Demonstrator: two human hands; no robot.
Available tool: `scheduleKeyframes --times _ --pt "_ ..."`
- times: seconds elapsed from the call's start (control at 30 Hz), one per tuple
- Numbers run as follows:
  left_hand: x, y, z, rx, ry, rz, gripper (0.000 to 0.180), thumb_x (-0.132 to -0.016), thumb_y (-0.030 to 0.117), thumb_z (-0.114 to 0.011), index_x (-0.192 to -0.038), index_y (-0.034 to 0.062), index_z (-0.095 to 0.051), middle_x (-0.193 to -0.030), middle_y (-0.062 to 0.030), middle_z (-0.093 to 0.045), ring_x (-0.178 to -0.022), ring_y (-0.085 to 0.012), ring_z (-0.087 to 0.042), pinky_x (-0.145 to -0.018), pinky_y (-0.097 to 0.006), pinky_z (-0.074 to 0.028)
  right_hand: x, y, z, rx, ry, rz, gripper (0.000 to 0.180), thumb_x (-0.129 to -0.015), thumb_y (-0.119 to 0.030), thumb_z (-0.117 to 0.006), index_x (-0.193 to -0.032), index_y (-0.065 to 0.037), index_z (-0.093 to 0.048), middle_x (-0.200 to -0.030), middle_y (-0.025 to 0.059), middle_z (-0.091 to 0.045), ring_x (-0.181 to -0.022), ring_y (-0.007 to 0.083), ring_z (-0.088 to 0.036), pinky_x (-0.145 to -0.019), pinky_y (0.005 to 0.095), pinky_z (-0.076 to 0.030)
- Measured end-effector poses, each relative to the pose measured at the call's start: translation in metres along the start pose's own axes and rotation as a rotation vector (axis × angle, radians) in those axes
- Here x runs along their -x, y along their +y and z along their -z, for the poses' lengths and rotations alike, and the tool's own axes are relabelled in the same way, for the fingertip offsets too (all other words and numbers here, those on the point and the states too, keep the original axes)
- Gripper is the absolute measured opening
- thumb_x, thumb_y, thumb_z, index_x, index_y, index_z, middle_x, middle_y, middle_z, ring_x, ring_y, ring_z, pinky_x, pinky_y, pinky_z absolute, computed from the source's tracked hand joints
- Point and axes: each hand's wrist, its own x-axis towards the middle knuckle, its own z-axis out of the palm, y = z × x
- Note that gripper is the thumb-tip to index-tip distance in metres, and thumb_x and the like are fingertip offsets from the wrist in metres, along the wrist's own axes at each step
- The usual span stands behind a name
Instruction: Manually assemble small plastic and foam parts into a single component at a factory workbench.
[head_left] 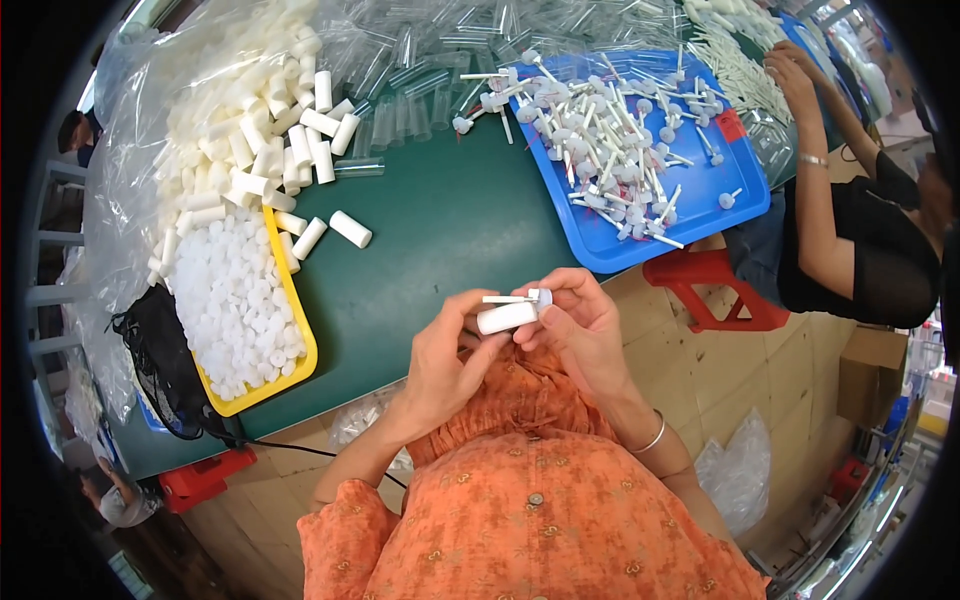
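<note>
Between my hands, just beyond the table's near edge, is a smooth white cylinder (507,319). The fingers and thumb of my left hand (440,350) close around it. A thin white stick with a pale round cap (541,298) is pinched in my right hand (582,325). The stick points left, lying just above the cylinder. Many similar capped sticks (620,150), some with red threads, fill a blue tray (700,205) at the right. Loose white cylinders (250,150) are heaped on the left, several of them nearer the table's middle. Small white caps (235,300) fill a yellow tray (308,352).
Clear plastic tubes (405,115) lie along the back of the green table (440,220). A black mesh bag (160,350) sits beside the yellow tray. At the right, a co-worker's hands (795,85) work over white sticks. A red stool (720,290) and cardboard box (870,375) stand right.
</note>
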Motion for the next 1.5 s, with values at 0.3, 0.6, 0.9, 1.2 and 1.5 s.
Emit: scheduleKeyframes --times 0.3,0.6,0.9,1.2,1.5 --pt "-0.008 0.008 0.02 0.603 -0.318 0.615 0.022 -0.094 0.004 -0.062 -0.115 -0.0012 -0.057 -0.082 -0.0095 -0.067 -0.071 -0.0137 -0.066 -0.06 -0.028 -0.053 -0.001 -0.006 0.003 -0.033 -0.093 -0.005 0.023 -0.095 -0.003 -0.058 -0.117 0.0 -0.051 -0.118 0.0228 -0.062 -0.079 0.0195 -0.069 -0.067 0.0306 -0.061" --pt "0.001 0.002 0.017 -0.064 -0.157 0.089 0.016 -0.093 0.004 -0.063 -0.108 0.0012 -0.063 -0.081 -0.0093 -0.069 -0.063 -0.0127 -0.063 -0.056 -0.026 -0.05 -0.001 -0.004 0.008 -0.032 -0.079 -0.025 0.024 -0.095 -0.001 -0.057 -0.117 0.0 -0.051 -0.121 0.0245 -0.061 -0.081 0.022 -0.07 -0.07 0.0308 -0.062" --pt "-0.004 0.024 0.018 0.299 -0.161 0.324 0.019 -0.095 0.003 -0.059 -0.113 0.0002 -0.059 -0.084 -0.0047 -0.066 -0.072 -0.0081 -0.06 -0.062 -0.024 -0.048 0.001 -0.002 0.005 0.262 -0.179 0.162 0.023 -0.089 0.008 -0.063 -0.11 0.001 -0.057 -0.126 0.0234 -0.058 -0.103 0.0239 -0.066 -0.085 0.0311 -0.058" --pt "-0.008 -0.005 0.021 0.659 -0.11 0.572 0.021 -0.093 0.006 -0.039 -0.105 0.0031 -0.056 -0.082 -0.0005 -0.056 -0.067 -0.0048 -0.047 -0.059 -0.021 -0.039 -0.01 0.002 -0.011 0.874 -0.275 0.503 0.023 -0.08 0.008 -0.071 -0.098 -0.003 -0.063 -0.114 0.013 -0.065 -0.096 0.023 -0.064 -0.08 0.0303 -0.053" --pt "-0.029 0.01 0.044 0.473 -0.279 0.436 0.021 -0.095 0.005 -0.054 -0.115 0.0023 -0.056 -0.097 -0.0026 -0.064 -0.093 -0.0106 -0.059 -0.08 -0.027 -0.048 -0.032 -0.022 -0.03 1.385 -0.346 0.769 0.028 -0.075 -0.007 -0.078 -0.099 -0.007 -0.063 -0.1 0.0074 -0.067 -0.09 0.0275 -0.062 -0.08 0.0439 -0.046"
